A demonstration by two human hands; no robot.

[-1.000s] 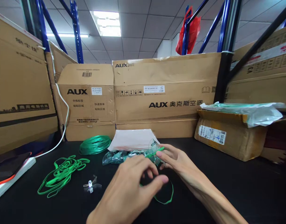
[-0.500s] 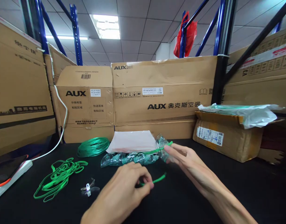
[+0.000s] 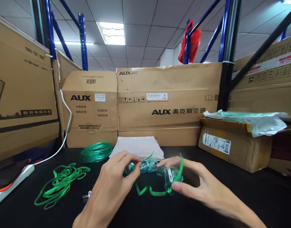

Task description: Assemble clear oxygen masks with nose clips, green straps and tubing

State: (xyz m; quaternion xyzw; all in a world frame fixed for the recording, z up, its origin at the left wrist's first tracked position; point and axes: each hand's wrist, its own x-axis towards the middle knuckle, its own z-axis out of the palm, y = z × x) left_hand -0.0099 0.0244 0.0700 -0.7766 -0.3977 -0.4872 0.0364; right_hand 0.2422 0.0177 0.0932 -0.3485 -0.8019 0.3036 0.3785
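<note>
Head view: the person's two hands are apart above the black desk; the left hand pinches one end of a green strap between thumb and fingers; the right hand grips a clear mask with a small metal strip on it, the strap hanging in a loose curve between the hands; more clear pieces lie behind, in front of the white sheets; at left rest a coil of green tubing, a tangle of green straps and, partly hidden by the left hand, a small clip; an open carton stands at right.
</note>
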